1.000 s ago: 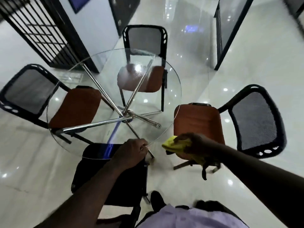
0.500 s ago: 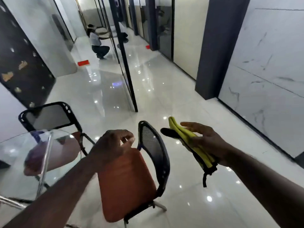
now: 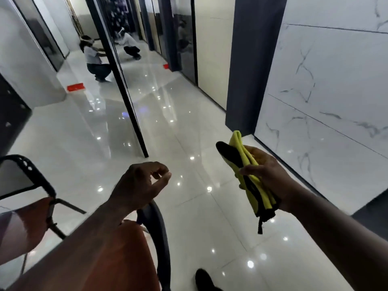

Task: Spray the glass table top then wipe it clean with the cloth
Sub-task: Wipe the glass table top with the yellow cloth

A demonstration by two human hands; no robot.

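**Hands above the chair, cloth in the right**

The left hand (image 3: 140, 183) hangs loosely curled and holds nothing, above an orange-seated chair (image 3: 126, 248). The right hand (image 3: 270, 177) grips the folded yellow-and-black cloth (image 3: 241, 157) over glossy floor (image 3: 189, 143) that runs wide into the corridor. The glass table top (image 3: 21, 234) is cut off at the lower left edge and hard to make out.

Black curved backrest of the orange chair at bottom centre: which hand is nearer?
Left. The left hand is just above the black curved backrest; the right hand, gripping a yellow cloth, is off to its right.
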